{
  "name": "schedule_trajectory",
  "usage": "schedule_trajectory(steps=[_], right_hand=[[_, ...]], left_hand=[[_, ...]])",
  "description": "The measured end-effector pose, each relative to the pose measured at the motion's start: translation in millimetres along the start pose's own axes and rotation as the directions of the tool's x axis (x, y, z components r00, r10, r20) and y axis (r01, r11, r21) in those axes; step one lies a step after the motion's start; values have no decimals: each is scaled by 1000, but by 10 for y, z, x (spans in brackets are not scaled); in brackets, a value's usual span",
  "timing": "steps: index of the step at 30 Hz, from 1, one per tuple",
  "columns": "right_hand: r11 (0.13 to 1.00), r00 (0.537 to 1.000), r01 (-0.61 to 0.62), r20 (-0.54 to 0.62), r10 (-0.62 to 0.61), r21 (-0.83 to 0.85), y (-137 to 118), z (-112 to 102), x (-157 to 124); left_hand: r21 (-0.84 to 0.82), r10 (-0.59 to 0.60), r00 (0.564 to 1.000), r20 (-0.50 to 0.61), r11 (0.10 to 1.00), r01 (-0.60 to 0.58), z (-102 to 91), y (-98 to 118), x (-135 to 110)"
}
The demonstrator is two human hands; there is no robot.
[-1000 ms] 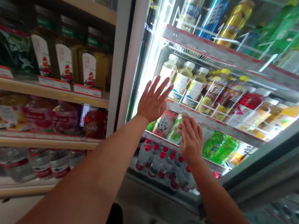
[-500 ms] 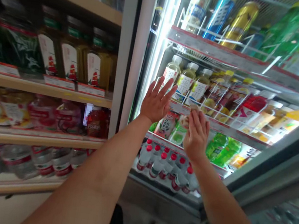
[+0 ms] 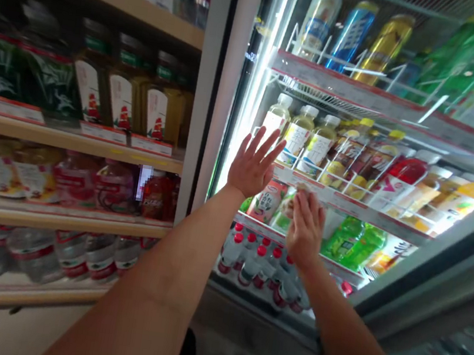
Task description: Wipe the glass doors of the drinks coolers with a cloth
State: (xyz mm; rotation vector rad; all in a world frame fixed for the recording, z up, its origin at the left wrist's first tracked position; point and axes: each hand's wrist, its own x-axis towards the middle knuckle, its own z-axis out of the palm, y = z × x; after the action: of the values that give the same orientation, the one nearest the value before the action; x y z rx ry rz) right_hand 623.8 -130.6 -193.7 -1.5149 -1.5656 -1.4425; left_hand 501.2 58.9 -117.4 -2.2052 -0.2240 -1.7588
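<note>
My left hand (image 3: 251,168) is raised in front of the middle fridge shelf, its fingers spread and nothing in it. Behind its fingertips stands a tea bottle (image 3: 277,115) with a white cap and label. To the right, my right hand (image 3: 306,223) is closed on a pale, crumpled cloth (image 3: 290,204), partly hidden by the fingers. That hand is just below the price-strip edge (image 3: 340,200) of the middle shelf. Whether the cloth touches the strip, I cannot tell. Near it on the lower shelf are a pink-labelled drink (image 3: 268,200) and green bottles (image 3: 346,238).
A glass fridge door (image 3: 439,285) stands open on the right. Wire guards front the drinks, with cans (image 3: 351,34) above and red-capped water bottles (image 3: 253,266) at the bottom. Wooden shelves (image 3: 74,135) with more bottles are on the left, beyond a grey post (image 3: 208,90).
The view has shifted slightly, so the shelves appear farther right. Relative to the shelf, my right hand has moved a little left and down with the cloth. My left hand stays spread.
</note>
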Motion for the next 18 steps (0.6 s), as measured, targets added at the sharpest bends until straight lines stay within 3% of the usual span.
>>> schedule_trajectory(steps=[2,4,6,8,11,13,16,18], right_hand=[[983,975,155,146,-168,94,-78,9,-115],[963,940,224,228,-255,153,-85,-8,-156],[982,970,162,167,-177,101,-8,-36,-71],[999,999,43,19,-43,19,84,-45,72],[999,995,-39,-91,38,-11,58,-3,141],[998,999,47,11,-47,33,-72,30,46],[978,957,173,216,-194,113,-204,19,-60],[990,972,125,192,-136,69,-141,-28,36]], left_hand=[[2,7,1000,-10,1000,-7,12,-8,-4],[4,16,1000,-26,1000,-16,23,-16,-9],[2,26,999,-39,1000,-26,33,-20,-13],[-1,28,999,-46,1000,-28,39,-21,-15],[3,33,998,-59,999,-33,42,-19,-17],[11,44,996,-76,999,-43,42,-20,-17],[25,62,994,-89,998,-60,42,-24,-16],[29,60,994,-90,998,-57,44,-26,-16]])
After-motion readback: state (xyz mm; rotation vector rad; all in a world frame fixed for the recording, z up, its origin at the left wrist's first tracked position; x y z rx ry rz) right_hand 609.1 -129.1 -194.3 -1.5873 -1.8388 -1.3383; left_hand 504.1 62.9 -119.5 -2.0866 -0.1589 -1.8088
